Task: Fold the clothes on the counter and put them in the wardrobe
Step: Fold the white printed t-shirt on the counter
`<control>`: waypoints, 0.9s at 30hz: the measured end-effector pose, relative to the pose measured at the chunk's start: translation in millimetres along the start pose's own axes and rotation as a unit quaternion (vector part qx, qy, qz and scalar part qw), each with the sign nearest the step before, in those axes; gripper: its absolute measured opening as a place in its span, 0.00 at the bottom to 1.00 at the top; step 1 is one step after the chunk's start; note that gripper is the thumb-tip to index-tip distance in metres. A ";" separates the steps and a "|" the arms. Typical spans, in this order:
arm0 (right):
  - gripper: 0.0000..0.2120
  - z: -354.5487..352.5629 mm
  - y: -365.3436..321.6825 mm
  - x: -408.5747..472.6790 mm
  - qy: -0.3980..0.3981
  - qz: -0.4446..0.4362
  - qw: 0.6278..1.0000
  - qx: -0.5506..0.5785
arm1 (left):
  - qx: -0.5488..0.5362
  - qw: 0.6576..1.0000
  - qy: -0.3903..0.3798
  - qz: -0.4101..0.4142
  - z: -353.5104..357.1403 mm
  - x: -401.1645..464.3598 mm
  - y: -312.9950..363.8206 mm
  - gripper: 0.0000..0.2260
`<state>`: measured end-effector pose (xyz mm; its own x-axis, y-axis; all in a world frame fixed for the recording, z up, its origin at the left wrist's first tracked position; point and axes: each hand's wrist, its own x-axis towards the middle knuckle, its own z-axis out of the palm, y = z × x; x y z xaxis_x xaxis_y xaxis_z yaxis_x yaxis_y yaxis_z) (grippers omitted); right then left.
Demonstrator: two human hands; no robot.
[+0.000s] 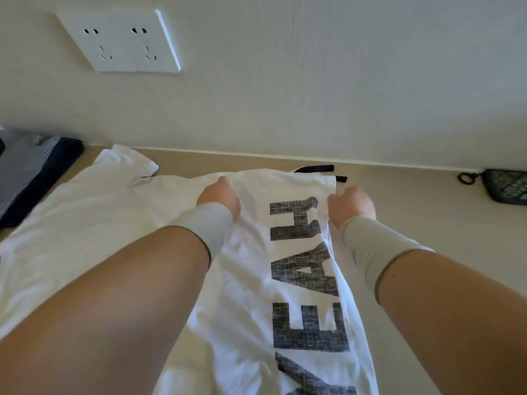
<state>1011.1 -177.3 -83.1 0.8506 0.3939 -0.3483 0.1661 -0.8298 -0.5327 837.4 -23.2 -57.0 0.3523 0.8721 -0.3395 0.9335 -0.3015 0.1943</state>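
Observation:
A white T-shirt with large dark printed letters lies spread on the beige counter. Part of it is folded over, so the lettered strip runs from the far edge toward me. My left hand grips the far edge of the folded part, fingers curled into the cloth. My right hand grips the shirt's right far corner, fingers curled under. Both wrists wear grey bands. A dark trim peeks out beyond the shirt's far edge.
A folded pile of grey striped and navy clothes lies at the far left of the counter. A dark mesh pouch with a ring sits at the far right by the wall. A double wall socket is above.

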 end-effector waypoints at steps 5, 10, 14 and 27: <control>0.09 4.2 -7.6 25.5 -0.021 0.007 1.000 0.007 | -0.013 1.000 0.010 -0.017 7.1 39.4 10.1 0.25; 0.06 -9.2 -11.7 36.5 0.076 -0.033 0.994 0.069 | 0.006 1.000 0.015 0.010 13.3 72.7 26.2 0.22; 0.12 -12.1 -16.8 48.4 0.073 -0.034 0.986 0.144 | 0.014 0.999 0.010 0.031 18.5 93.1 32.1 0.11; 0.15 -3.2 -34.2 80.9 -0.022 -0.014 0.983 0.183 | -0.057 0.989 0.067 0.121 23.8 129.1 35.2 0.08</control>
<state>1075.9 -118.4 -90.6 0.8246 0.4379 -0.3582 -0.0083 -0.6237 -0.7816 917.3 69.5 -115.9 0.5452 0.8254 -0.1464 0.8063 -0.4686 0.3608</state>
